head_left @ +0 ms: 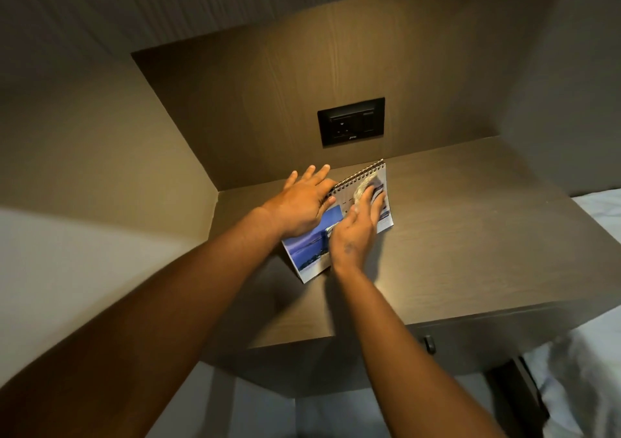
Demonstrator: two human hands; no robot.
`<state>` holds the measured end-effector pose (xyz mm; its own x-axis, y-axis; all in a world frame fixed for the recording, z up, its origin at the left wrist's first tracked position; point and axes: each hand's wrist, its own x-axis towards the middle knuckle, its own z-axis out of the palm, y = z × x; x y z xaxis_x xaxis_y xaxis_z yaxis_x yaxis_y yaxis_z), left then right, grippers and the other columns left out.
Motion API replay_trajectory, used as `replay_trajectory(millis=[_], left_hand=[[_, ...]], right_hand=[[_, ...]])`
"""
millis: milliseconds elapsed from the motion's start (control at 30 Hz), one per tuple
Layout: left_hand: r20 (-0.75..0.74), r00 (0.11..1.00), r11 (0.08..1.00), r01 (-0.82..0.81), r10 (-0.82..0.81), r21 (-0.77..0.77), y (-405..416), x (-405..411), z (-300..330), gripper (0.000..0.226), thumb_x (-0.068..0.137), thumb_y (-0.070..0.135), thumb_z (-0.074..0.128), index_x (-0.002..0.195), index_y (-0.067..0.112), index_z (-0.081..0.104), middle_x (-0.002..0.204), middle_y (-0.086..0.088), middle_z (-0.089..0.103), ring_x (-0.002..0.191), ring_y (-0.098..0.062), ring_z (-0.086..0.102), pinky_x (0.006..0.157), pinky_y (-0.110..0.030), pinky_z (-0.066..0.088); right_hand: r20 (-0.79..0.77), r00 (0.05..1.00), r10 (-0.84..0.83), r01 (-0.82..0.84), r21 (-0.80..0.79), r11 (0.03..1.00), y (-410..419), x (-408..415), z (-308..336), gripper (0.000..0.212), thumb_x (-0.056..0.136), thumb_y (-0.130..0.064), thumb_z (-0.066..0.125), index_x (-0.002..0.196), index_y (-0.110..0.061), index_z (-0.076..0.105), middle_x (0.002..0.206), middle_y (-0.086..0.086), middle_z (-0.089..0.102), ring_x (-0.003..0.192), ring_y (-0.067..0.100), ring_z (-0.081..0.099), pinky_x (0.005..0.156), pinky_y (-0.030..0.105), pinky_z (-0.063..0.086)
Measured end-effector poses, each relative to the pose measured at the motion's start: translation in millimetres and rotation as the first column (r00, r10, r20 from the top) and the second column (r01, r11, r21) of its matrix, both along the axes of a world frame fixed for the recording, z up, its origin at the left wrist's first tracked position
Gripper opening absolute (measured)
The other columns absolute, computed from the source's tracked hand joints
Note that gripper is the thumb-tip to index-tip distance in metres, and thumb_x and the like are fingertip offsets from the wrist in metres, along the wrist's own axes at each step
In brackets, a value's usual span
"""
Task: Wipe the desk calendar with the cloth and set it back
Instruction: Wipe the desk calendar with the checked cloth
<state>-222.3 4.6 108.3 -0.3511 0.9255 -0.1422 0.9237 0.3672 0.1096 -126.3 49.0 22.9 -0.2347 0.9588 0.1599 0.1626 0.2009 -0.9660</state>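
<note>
A spiral-bound desk calendar with a blue seaside photo stands tilted on the dark wooden bedside table. My left hand lies flat, fingers spread, against the calendar's upper left corner by the spiral. My right hand presses a small pale cloth against the calendar's front face, near the top right. The fingers and cloth cover much of the printed page.
A black socket panel sits in the wooden back wall just above the calendar. A wall closes off the left side. White bedding lies to the right, and a drawer knob shows under the tabletop's front edge.
</note>
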Motion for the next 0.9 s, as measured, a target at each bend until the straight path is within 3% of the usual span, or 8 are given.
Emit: replay_trajectory(millis=[67, 200, 333, 467, 633, 767, 900], left_hand=[[0.015, 1.0, 1.0, 0.011, -0.011, -0.013, -0.9, 3.1, -1.9, 0.049, 0.107, 0.041, 0.033, 0.152, 0.022, 0.032, 0.169, -0.005, 0.003, 0.154, -0.026, -0.001, 0.123, -0.052, -0.002], [0.033, 0.999, 1.0, -0.006, 0.006, -0.001, -1.3, -1.9, 4.9, 0.051, 0.106, 0.043, 0.035, 0.153, 0.023, 0.031, 0.169, -0.004, 0.003, 0.154, -0.027, -0.002, 0.122, -0.053, -0.002], [0.017, 1.0, 1.0, -0.024, 0.025, -0.009, -0.6, -4.0, 8.5, 0.051, 0.107, 0.041, 0.034, 0.153, 0.022, 0.03, 0.169, -0.004, 0.003, 0.154, -0.026, -0.002, 0.123, -0.054, -0.001], [0.004, 0.999, 0.999, -0.036, 0.036, -0.004, -0.2, -0.2, 8.9, 0.049, 0.107, 0.04, 0.035, 0.152, 0.022, 0.031, 0.169, -0.004, 0.003, 0.154, -0.027, -0.002, 0.122, -0.053, -0.002], [0.012, 0.999, 0.999, -0.034, 0.034, 0.001, -1.0, 0.4, 10.9, 0.049, 0.107, 0.04, 0.036, 0.152, 0.022, 0.032, 0.169, -0.005, 0.004, 0.154, -0.028, -0.001, 0.123, -0.053, -0.001], [0.02, 1.0, 1.0, -0.024, 0.024, 0.006, -2.1, 0.2, 11.2, 0.05, 0.106, 0.042, 0.034, 0.152, 0.022, 0.032, 0.169, -0.005, 0.005, 0.154, -0.028, -0.001, 0.123, -0.054, 0.0], [0.003, 1.0, 1.0, -0.024, 0.024, -0.004, -1.0, -1.9, 9.7, 0.048, 0.107, 0.04, 0.034, 0.151, 0.021, 0.033, 0.169, -0.006, 0.006, 0.154, -0.028, 0.001, 0.123, -0.055, 0.002]], right_hand=[[0.066, 0.996, 0.065, -0.063, -0.025, 0.998, -43.6, 2.6, -14.7, 0.057, 0.103, -0.014, 0.039, 0.154, -0.029, 0.019, 0.165, -0.001, 0.003, 0.149, 0.024, 0.012, 0.098, 0.026, 0.041], [0.071, 0.98, 0.186, -0.185, -0.03, 0.982, -79.8, -0.3, -22.6, 0.068, 0.1, -0.013, 0.047, 0.155, -0.033, 0.012, 0.165, -0.001, -0.003, 0.148, 0.017, -0.007, 0.105, 0.028, 0.023], [-0.002, 0.994, 0.109, -0.109, -0.053, 0.993, -25.3, -4.7, -9.0, 0.061, 0.101, -0.009, 0.041, 0.154, -0.031, 0.019, 0.165, -0.002, 0.001, 0.149, 0.026, 0.011, 0.101, 0.029, 0.042], [-0.068, 0.997, -0.039, 0.028, -0.158, 0.987, 12.5, -3.6, -4.8, 0.054, 0.102, -0.011, 0.039, 0.153, -0.026, 0.026, 0.164, 0.002, 0.009, 0.144, 0.026, 0.028, 0.092, 0.017, 0.037], [0.021, 0.999, 0.041, -0.036, -0.186, 0.982, -49.5, -3.6, -19.2, 0.054, 0.104, -0.017, 0.038, 0.154, -0.027, 0.022, 0.165, 0.001, 0.007, 0.148, 0.027, 0.016, 0.097, 0.02, 0.031], [-0.121, 0.982, 0.144, -0.161, -0.154, 0.975, -65.5, -16.7, 0.2, 0.058, 0.102, -0.012, 0.043, 0.154, -0.029, 0.022, 0.165, -0.002, 0.0, 0.15, 0.024, 0.0, 0.11, 0.032, 0.026], [-0.129, 0.992, -0.016, -0.004, -0.154, 0.988, -15.1, -15.2, 10.1, 0.052, 0.103, -0.012, 0.038, 0.152, -0.022, 0.028, 0.165, 0.003, 0.008, 0.149, 0.023, 0.013, 0.101, 0.016, 0.024]])
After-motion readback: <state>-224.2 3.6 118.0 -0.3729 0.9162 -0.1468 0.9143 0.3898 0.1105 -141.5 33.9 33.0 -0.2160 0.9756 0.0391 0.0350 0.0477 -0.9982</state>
